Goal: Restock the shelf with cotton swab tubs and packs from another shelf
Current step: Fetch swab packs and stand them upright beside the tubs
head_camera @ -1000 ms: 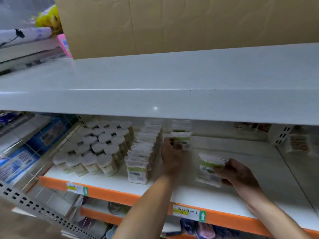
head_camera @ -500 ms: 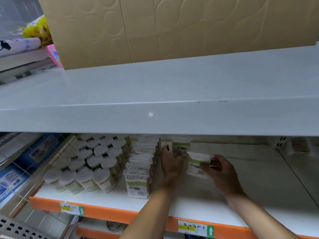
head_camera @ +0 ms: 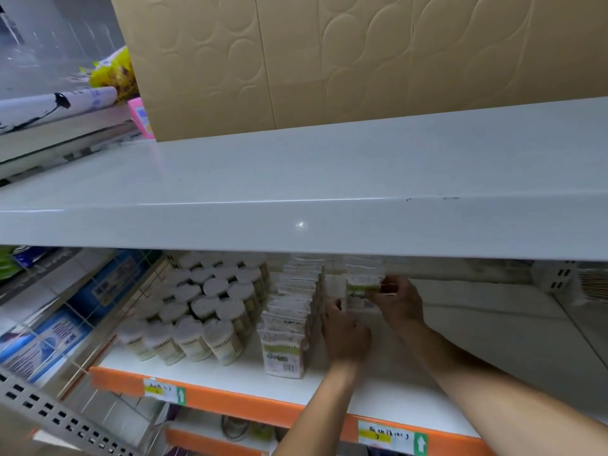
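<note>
Fingers (head_camera: 383, 292) of the right hand (head_camera: 399, 302) pinch a pack (head_camera: 362, 286) of cotton swabs by its right edge, holding it upright deep on the shelf (head_camera: 460, 373), just under the front lip of the upper shelf (head_camera: 296, 179). That pack sits at the front of a short row of packs (head_camera: 362, 268) running toward the back of the shelf; how many are behind it I cannot tell, as the upper shelf hides them. The left hand (head_camera: 345, 334) lies lower and nearer the front edge, knuckles up, its fingers curled against the bottom left of the held pack and the side of the long pack row (head_camera: 289, 320); whether it actually grips anything is not clear.

The long pack row runs from near the orange front edge (head_camera: 250, 403) back to the rear, each pack standing upright with a green label band. Left of it, touching, is a block of tubs (head_camera: 204, 307) with white lids, several rows deep, reaching the left end of the shelf. The right half of the shelf is bare white surface.

Two price tags (head_camera: 391, 437) with green arrows are stuck on the orange edge. A tan quilted panel (head_camera: 362, 60) stands at the back of the upper shelf. Blue boxes (head_camera: 42, 343) fill the neighbouring rack at left.
</note>
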A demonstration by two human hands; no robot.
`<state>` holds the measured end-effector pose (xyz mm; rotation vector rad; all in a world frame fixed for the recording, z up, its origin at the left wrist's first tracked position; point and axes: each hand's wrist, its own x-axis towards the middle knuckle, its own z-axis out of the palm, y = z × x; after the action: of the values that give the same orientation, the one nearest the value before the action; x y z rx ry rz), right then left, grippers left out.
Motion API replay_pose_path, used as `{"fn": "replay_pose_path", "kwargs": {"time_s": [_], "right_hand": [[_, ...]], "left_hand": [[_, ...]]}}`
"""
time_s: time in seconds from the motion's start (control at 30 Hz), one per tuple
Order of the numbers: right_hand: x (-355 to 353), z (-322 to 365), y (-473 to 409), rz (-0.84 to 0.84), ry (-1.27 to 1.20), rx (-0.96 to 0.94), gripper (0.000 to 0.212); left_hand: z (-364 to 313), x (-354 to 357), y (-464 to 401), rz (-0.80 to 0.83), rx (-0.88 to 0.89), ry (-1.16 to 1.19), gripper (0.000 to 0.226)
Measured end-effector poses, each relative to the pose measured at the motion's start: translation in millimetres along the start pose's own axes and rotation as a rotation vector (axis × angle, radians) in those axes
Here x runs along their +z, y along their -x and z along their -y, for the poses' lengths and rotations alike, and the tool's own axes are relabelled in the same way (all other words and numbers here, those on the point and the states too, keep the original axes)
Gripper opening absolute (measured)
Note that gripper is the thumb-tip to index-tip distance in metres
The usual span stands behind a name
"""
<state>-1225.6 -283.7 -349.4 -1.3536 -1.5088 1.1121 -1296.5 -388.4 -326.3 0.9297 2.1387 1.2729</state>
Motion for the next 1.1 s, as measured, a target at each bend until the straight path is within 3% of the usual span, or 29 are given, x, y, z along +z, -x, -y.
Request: {"fn": "replay_pose_path", "kwargs": {"time_s": [0.17,0.4,0.57,0.6,0.63,0.7,0.77,0.97,1.1], "right_hand": [[-8.5,-1.1,4.0,0.024,0.004,0.078,0.057],[-88.6,-14.5,22.6,0.092,0.327,-0.017,0.032],[-165.2,-21.8,39.6,0.201,0.413,0.07,0.025],[-180.7,-23.7,43.5,0.208,0.445,0.092,0.014],[-196.8,-26.7,46.8,0.209,0.485,0.115,0.016],[-229.0,-33.6,53.4,0.221,0.584,0.178,0.044],[-261.7,-39.9,62.5,0.241,0.639,0.221,0.051],[-363.9,-53.9,102.8,0.127,0.549,0.261,0.034],[-432.5,-66.1,129.5,0.085,0.515,0.317,0.032]], "left_hand": [[0.0,-12.0,10.3,0.096,-0.059,-0.129,0.047],[-8.5,-3.2,29.8,0.246,0.049,-0.376,0.045],[-31.9,37.9,47.6,0.357,0.108,-0.409,0.039],[-38.0,46.9,53.2,0.373,0.121,-0.424,0.039],[-44.4,56.2,59.6,0.391,0.134,-0.44,0.038],[-56.7,76.3,72.4,0.446,0.156,-0.469,0.038],[-70.3,97.4,86.3,0.514,0.173,-0.472,0.038],[-114.6,164.4,139.5,0.708,0.29,-0.484,0.038],[-143.4,202.1,182.1,0.734,0.303,-0.424,0.042]]}}
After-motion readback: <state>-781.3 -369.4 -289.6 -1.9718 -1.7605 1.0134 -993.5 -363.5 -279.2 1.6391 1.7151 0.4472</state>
